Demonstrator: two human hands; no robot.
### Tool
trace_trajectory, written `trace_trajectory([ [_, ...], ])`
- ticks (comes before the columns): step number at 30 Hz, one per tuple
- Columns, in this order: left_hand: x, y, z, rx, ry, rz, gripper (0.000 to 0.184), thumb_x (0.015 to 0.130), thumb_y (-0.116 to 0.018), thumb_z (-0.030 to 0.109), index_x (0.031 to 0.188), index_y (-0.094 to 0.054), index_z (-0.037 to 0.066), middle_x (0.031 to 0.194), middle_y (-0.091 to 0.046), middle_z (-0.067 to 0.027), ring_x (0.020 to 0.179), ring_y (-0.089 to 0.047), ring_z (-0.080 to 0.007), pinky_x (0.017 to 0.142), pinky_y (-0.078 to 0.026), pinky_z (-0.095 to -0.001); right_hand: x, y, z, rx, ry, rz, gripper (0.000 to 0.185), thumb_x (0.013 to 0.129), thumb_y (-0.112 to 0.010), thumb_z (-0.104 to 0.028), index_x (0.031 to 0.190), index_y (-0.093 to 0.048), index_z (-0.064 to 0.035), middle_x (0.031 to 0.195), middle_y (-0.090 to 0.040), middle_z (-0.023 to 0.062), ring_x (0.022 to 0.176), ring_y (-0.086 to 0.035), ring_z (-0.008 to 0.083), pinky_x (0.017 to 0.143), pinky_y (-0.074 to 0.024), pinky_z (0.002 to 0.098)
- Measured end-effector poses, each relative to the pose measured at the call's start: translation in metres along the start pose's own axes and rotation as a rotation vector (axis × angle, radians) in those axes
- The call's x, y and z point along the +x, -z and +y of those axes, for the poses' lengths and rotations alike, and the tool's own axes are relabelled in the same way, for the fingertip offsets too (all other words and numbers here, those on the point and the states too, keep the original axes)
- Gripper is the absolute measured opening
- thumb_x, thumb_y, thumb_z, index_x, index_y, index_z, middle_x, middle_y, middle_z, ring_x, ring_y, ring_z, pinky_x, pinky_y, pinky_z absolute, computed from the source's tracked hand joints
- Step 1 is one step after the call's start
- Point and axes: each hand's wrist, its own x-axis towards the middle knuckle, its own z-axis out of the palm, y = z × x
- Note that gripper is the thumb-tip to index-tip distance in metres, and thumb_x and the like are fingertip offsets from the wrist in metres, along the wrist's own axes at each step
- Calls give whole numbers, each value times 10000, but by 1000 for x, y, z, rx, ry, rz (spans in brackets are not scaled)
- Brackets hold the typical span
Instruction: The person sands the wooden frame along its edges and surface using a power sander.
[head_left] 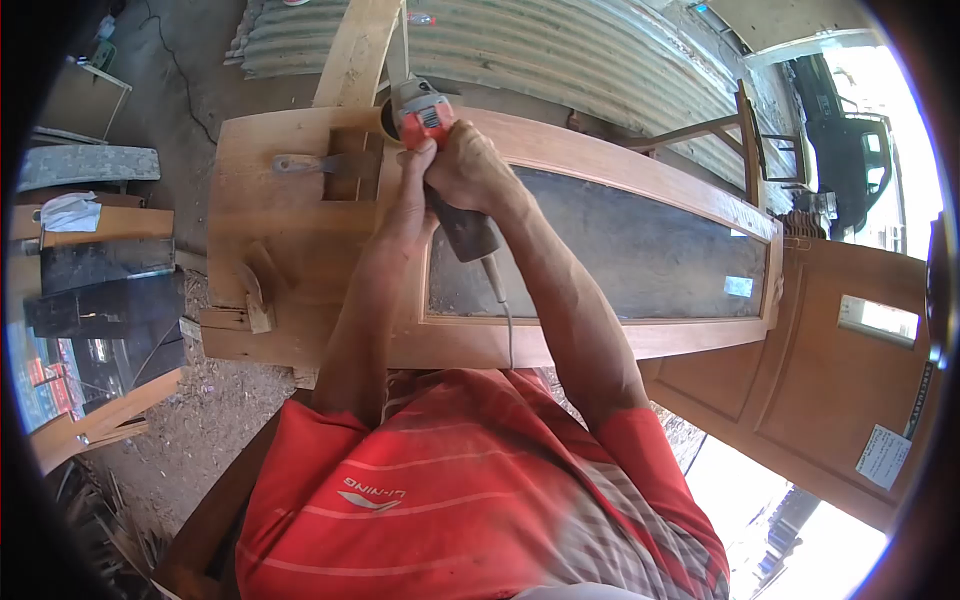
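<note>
Both of my hands are closed on an angle grinder (468,232) with a red and grey head, held over the far edge of a wooden door (290,222). My left hand (416,196) grips its near side, with the thumb up by the red part. Wrapped over the body from the right is my right hand (468,168). The grinder's disc (388,118) is partly seen at the door's edge, and I cannot tell whether it touches the wood. A cord (510,335) runs from the tool's tail toward my shirt. A scraper (300,163) lies across a recess in the door.
A dark glass panel (620,245) fills the door's right part. A curved wooden piece (256,290) rests on the left part. Behind stands a timber post (355,55) near corrugated sheets (500,60). Another brown door (800,390) is at right, stacked boards (100,285) at left.
</note>
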Motion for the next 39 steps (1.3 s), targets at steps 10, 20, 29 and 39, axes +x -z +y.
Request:
trace_trajectory([
  [10,38,-69,-65,231,249,-323,944,940,-554,745,1584,-356,84,1453,-530,-106,1343,-516,-176,1100,-430,-375,-24,78,73,65,-171,25,346,870,-659,-276,899,-708,66,824,-705,319,861,-737,452,711,-566,522],
  [20,31,-49,-50,176,204,-174,884,958,-585,688,1573,-363,92,1531,-492,-102,1399,-507,-206,1144,-435,-383,-19,50,67,28,-110,118,436,874,-657,-301,1018,-691,109,912,-717,347,960,-736,467,797,-578,507],
  [29,34,-126,-95,770,367,-349,974,952,-529,763,1450,-505,-74,1427,-581,-239,1348,-547,-283,1081,-463,-381,-69,141,138,331,-409,245,445,869,-737,-433,973,-734,0,853,-724,155,831,-683,202,761,-543,390],
  [39,-26,33,27,718,-713,569,426,1064,-624,313,1296,-608,-44,1218,-676,-138,1113,-643,-194,1015,-522,-328,-27,66,70,95,-105,0,434,907,-719,-419,1035,-719,-5,771,-708,118,728,-705,221,708,-557,415],
])
